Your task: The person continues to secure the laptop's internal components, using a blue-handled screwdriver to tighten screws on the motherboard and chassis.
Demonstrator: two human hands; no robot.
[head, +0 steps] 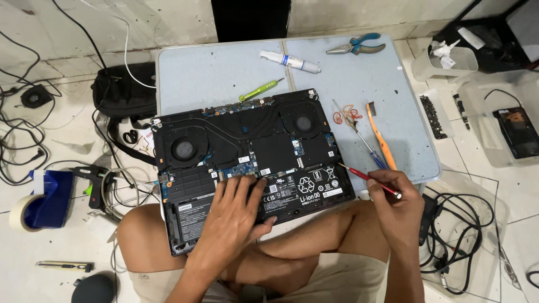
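**Inspector A:** While the opened laptop (247, 163) lies bottom-up across the near edge of the small grey-blue table (213, 73) and over the person's knees, the left hand (233, 216) rests flat on it, fingers spread, fingertips at the top edge of the black battery (303, 188). It grasps nothing.

**Inspector B:** And the right hand (396, 210)?

**Inspector A:** Closed in a pinch around a red-handled screwdriver (368, 179), whose tip points at the battery's right corner. Whether the tip touches cannot be told.

**Inspector B:** Surface and room?

**Inspector A:** The person sits cross-legged on a pale tiled floor (67, 241). On the table beyond the laptop: a green screwdriver (258, 90), a white tube (289, 60), blue-handled pliers (355, 46), an orange toothbrush (382, 137) and a blue-handled screwdriver (362, 140). On the floor, a black bag (123, 90) to the left, a roll of tape (22, 212) beside a blue cloth (50, 196), and tangled black cables (457, 235) to the right.

**Inspector B:** Labels?

**Inspector A:** The battery carries white rectangular stickers and printed white symbols along its upper face. A grey panel (193, 216) left of the hand bears a small white mark at its top corner.
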